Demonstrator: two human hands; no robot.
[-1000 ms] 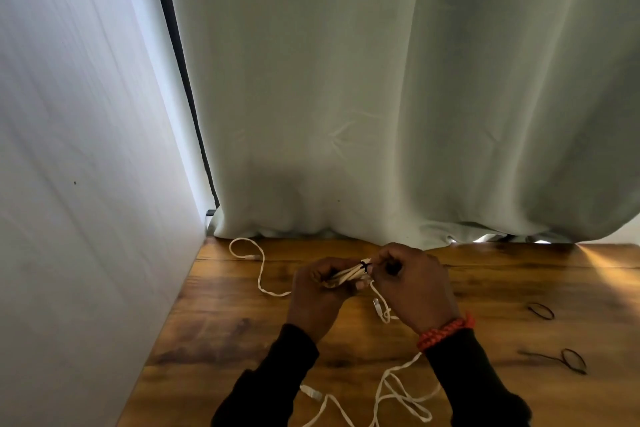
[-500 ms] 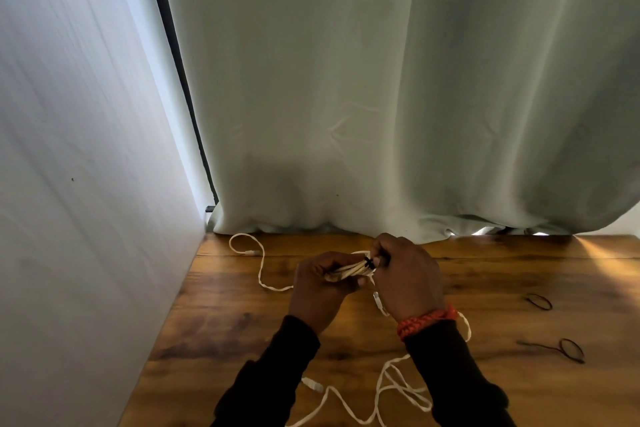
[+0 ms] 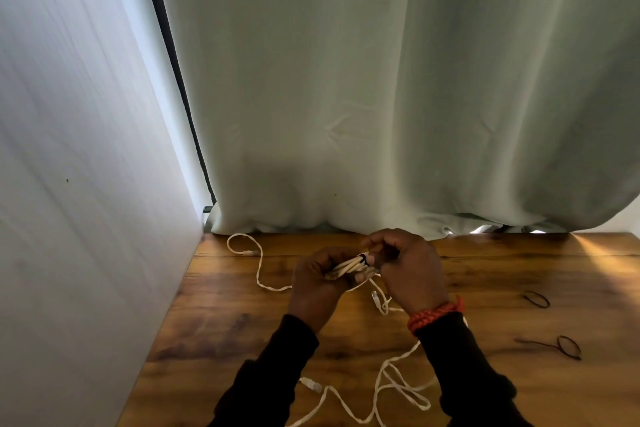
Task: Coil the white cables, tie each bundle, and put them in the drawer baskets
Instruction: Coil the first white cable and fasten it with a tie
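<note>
Left hand [image 3: 317, 282] gripped the coiled cable bundle [image 3: 348, 266] above the tabletop [image 3: 242, 322]; right hand [image 3: 408, 270], at its 3 o'clock, pinched the black tie [image 3: 363, 257]. Loose cable [image 3: 398, 388] lay at 6 o'clock.

Dim backlit scene, wide-angle edge distortion

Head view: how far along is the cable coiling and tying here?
Early. In hand: the left hand grips a coiled bundle while the right hand works a black tie round it. Left: loose white cables on the table, two spare ties unused. No drawer or baskets in view, so nothing is visibly stored.
</note>
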